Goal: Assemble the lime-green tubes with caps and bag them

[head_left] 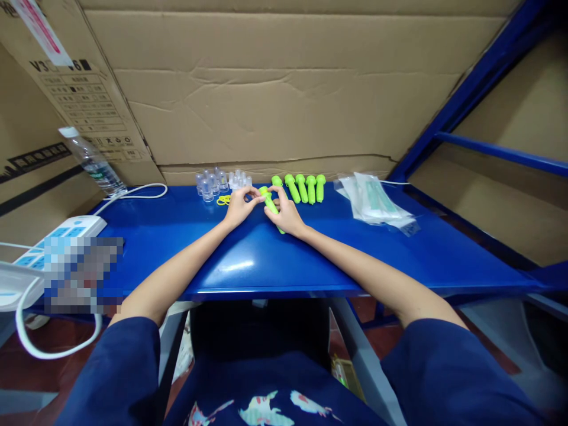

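A small lime-green plastic flashlight (pixel 271 206) is held at a tilt just above the blue table, its wider head pointing away from me. My right hand (pixel 286 216) is wrapped round its body. At the head end, my left hand (pixel 242 207) pinches with thumb and fingertips; the exact contact is partly hidden. Beyond my right hand lie several more green flashlights (pixel 302 188) in a row. Thin yellow rings (pixel 223 200) lie beside my left hand. Behind them stand clear plastic domed pieces (pixel 207 188) and a group of smaller clear pieces (pixel 237 179).
Clear plastic bags (pixel 375 201) lie on the blue table (pixel 239 260) at right. At left are a water bottle (pixel 93 163), a white power strip (pixel 66 228) with cables and a blurred-out flat object (pixel 86 275). Cardboard (pixel 284 89) walls the back; a blue metal frame (pixel 501 154) borders the right.
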A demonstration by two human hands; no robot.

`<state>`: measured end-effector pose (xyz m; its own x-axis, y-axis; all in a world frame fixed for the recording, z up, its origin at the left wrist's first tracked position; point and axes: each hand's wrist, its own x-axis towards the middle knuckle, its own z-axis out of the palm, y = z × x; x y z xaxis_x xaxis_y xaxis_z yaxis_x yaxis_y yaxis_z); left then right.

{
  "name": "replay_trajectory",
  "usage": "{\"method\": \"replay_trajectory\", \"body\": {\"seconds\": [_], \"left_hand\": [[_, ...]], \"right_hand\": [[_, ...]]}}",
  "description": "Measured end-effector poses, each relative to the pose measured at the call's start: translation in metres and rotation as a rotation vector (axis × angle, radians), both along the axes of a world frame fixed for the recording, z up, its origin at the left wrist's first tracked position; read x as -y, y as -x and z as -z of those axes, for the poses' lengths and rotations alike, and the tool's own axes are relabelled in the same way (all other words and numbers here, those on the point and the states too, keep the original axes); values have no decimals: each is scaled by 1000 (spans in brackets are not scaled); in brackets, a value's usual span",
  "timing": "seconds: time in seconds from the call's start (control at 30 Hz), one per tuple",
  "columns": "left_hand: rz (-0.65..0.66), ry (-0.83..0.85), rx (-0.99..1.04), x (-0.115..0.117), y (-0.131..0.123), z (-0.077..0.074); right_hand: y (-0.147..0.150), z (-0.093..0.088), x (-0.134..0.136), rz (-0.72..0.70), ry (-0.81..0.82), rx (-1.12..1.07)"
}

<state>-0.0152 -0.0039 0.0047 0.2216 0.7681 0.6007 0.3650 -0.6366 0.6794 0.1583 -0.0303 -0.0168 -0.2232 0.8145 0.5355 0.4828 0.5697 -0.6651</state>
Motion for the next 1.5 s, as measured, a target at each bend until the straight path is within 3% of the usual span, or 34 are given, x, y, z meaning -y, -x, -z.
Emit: {"method": "replay_trajectory", "body": {"seconds": [0.2,0.4,0.73,1.37,1.5], "left_hand": [[57,-12,-27,3,-8,7],[-32,-51,79,-1,-5,8],[-20,-17,84,-3,-1,3],[139,83,15,-16,13,2],[116,68,26,-14,10,5]], "right_hand": [[-3,-2,-3,24,-32,16],[0,-2,-2,-25,36,-32],[3,-1,2,-22,34,-50],[-3,0,0,-54,-45,33],[-4,2,-3,-47,-21,-9]]}}
